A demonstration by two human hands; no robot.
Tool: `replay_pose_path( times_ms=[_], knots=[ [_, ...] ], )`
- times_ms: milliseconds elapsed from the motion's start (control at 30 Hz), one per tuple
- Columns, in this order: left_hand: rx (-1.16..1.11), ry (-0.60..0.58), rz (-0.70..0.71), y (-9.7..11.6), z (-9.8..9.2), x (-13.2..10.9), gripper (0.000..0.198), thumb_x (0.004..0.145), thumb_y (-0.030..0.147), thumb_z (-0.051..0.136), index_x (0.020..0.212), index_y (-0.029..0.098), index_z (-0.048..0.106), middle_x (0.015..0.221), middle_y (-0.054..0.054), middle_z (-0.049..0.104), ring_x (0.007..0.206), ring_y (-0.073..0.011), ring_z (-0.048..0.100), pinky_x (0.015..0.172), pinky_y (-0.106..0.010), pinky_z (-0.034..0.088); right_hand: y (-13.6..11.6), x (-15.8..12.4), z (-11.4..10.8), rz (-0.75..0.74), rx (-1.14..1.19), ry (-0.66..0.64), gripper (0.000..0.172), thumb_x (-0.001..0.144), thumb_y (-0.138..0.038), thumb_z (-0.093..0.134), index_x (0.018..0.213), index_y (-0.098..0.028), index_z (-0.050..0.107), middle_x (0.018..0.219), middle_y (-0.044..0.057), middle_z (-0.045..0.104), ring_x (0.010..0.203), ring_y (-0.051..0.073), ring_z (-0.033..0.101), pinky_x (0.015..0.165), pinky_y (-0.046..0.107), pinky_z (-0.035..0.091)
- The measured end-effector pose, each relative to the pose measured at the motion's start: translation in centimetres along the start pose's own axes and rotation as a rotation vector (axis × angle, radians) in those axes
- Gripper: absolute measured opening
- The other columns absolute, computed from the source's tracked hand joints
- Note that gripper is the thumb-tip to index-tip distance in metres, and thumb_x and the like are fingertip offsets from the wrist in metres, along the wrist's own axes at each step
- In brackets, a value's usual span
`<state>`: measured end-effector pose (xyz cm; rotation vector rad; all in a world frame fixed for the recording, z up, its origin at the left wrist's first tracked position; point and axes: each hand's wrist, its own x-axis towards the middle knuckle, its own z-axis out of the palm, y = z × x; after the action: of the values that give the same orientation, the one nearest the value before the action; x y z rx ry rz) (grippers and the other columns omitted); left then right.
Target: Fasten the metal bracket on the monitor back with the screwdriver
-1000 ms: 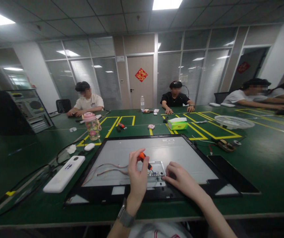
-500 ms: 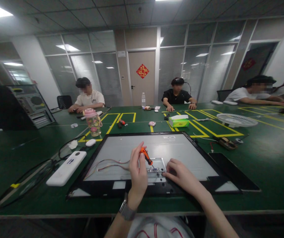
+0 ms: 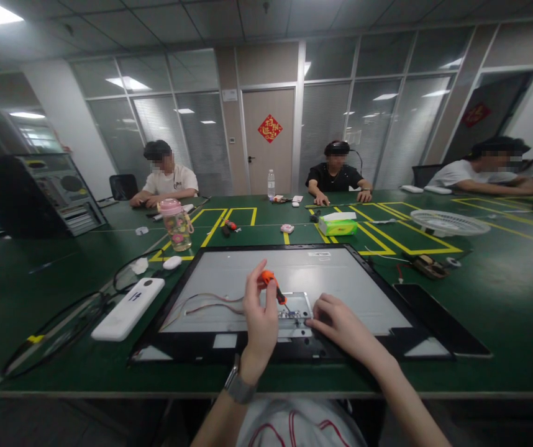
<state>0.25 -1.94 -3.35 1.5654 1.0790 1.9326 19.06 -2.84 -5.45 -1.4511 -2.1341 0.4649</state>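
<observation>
An orange and black screwdriver [image 3: 274, 287] is held in my left hand [image 3: 261, 313], tilted, with its tip down at a small metal bracket with a circuit board [image 3: 294, 315]. This bracket sits on the back of a flat display panel [image 3: 350, 279] with a black frame, lying on the table. My right hand [image 3: 336, 323] rests at the bracket's right edge, fingers curled and thumb side touching near it; what they pinch, if anything, is hidden. Thin cables [image 3: 210, 297] run left from under my left hand across the panel.
Left of the panel are a white power bank [image 3: 129, 308], black cables [image 3: 56, 335] and a pink-lidded bottle [image 3: 176, 226]. To the right lies a black phone-like slab [image 3: 438, 316]. A green tissue pack [image 3: 338, 224] and white round grille [image 3: 449, 221] stand farther back. Several people sit around the table.
The screwdriver's handle has turned a little in my left fingers, while its tip stays at the bracket. My right hand keeps its place. The whole view has shifted slightly.
</observation>
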Motion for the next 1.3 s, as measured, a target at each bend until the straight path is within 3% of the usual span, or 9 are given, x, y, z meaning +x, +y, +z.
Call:
replay_pose_path(
  times_ms=[133, 267, 467, 633, 833, 1000, 1167, 1300],
  knots=[
    [0.049, 0.011, 0.020, 0.25, -0.13, 0.15, 0.024, 0.092, 0.031, 0.055, 0.113, 0.022, 0.063, 0.097, -0.003, 0.056, 0.083, -0.0138, 0.056, 0.080, -0.026, 0.047, -0.03, -0.01, 0.00, -0.002, -0.005, 0.002, 0.019, 0.088, -0.033, 0.063, 0.075, -0.020, 0.056, 0.086, 0.004, 0.058, 0.084, 0.021, 0.057, 0.075, 0.031, 0.043],
    [-0.032, -0.042, -0.029, 0.53, -0.21, 0.17, 0.032, 0.098, 0.029, 0.040, 0.125, 0.022, 0.057, 0.108, -0.006, 0.059, 0.094, -0.0152, 0.058, 0.083, -0.027, 0.047, 0.04, 0.02, -0.01, 0.000, -0.002, -0.001, 0.019, 0.088, -0.034, 0.062, 0.075, -0.020, 0.057, 0.087, 0.004, 0.059, 0.085, 0.021, 0.057, 0.075, 0.031, 0.043],
    [0.003, 0.000, 0.039, 0.34, -0.11, 0.23, 0.020, 0.090, 0.029, 0.059, 0.108, 0.022, 0.066, 0.095, -0.002, 0.057, 0.085, -0.0136, 0.056, 0.081, -0.025, 0.046, 0.16, 0.00, 0.07, -0.005, -0.009, 0.001, 0.019, 0.087, -0.033, 0.062, 0.074, -0.020, 0.058, 0.086, 0.004, 0.059, 0.084, 0.021, 0.057, 0.076, 0.032, 0.043],
    [-0.085, -0.058, -0.045, 0.55, -0.22, 0.12, 0.032, 0.098, 0.029, 0.042, 0.126, 0.023, 0.057, 0.106, -0.005, 0.062, 0.089, -0.0143, 0.059, 0.080, -0.026, 0.048, 0.23, 0.05, 0.21, -0.006, 0.000, -0.004, 0.020, 0.088, -0.033, 0.062, 0.074, -0.020, 0.057, 0.087, 0.004, 0.059, 0.085, 0.021, 0.057, 0.076, 0.032, 0.043],
    [0.036, 0.026, 0.088, 0.58, -0.22, 0.20, 0.020, 0.085, 0.029, 0.065, 0.104, 0.021, 0.068, 0.090, -0.002, 0.055, 0.082, -0.0147, 0.055, 0.078, -0.026, 0.047, 0.24, 0.04, 0.11, -0.006, -0.001, 0.002, 0.020, 0.087, -0.033, 0.062, 0.073, -0.020, 0.057, 0.086, 0.004, 0.059, 0.084, 0.021, 0.057, 0.076, 0.032, 0.043],
    [-0.017, -0.033, 0.045, 0.78, -0.36, 0.21, 0.031, 0.097, 0.027, 0.041, 0.120, 0.021, 0.062, 0.096, -0.005, 0.058, 0.086, -0.0151, 0.056, 0.078, -0.026, 0.047, 0.49, 0.01, 0.20, -0.027, 0.001, 0.007, 0.022, 0.088, -0.035, 0.061, 0.074, -0.020, 0.056, 0.086, 0.004, 0.058, 0.084, 0.021, 0.057, 0.077, 0.032, 0.044],
    [0.028, 0.007, 0.062, 0.69, -0.33, 0.19, 0.022, 0.092, 0.029, 0.055, 0.109, 0.021, 0.067, 0.094, -0.003, 0.054, 0.082, -0.0143, 0.054, 0.077, -0.025, 0.046, 0.38, 0.01, 0.14, -0.018, 0.005, -0.003, 0.020, 0.088, -0.034, 0.062, 0.074, -0.020, 0.057, 0.086, 0.004, 0.059, 0.084, 0.021, 0.057, 0.077, 0.033, 0.044],
    [-0.024, -0.049, 0.050, 0.75, -0.38, 0.14, 0.033, 0.097, 0.026, 0.041, 0.124, 0.023, 0.060, 0.101, -0.005, 0.057, 0.089, -0.0152, 0.055, 0.079, -0.026, 0.046, 0.18, -0.06, -0.01, -0.018, 0.010, 0.003, 0.021, 0.089, -0.034, 0.061, 0.074, -0.020, 0.056, 0.087, 0.004, 0.059, 0.086, 0.021, 0.057, 0.079, 0.033, 0.044]
  ],
)
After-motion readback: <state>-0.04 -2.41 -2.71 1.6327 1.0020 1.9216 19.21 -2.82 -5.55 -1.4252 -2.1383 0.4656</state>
